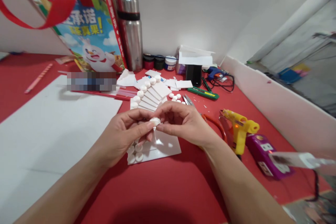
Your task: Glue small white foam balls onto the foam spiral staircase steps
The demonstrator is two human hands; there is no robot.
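Between the fingertips of both hands is a small white rounded piece (pixel 155 121), its material too small to make out. My left hand (pixel 128 127) pinches it from the left, and my right hand (pixel 181 120) closes on it from the right. Below them lies a white board (pixel 165 150) with several white round pieces (pixel 138 156) at its left end. Just behind my hands, white strips (pixel 149 96) fan out, each tipped with a white round piece (pixel 140 93). More loose white pieces (pixel 175 96) lie beside scissors (pixel 188 100), whose orange handles are partly behind my right hand.
At right, a yellow glue gun (pixel 240 126) stands by a purple box (pixel 267 155). A green utility knife (pixel 203 93) lies behind. A steel flask (pixel 130 35), paint jars (pixel 170 63) and a printed bag (pixel 89 24) line the back. A large white sheet (pixel 52 126) covers the left.
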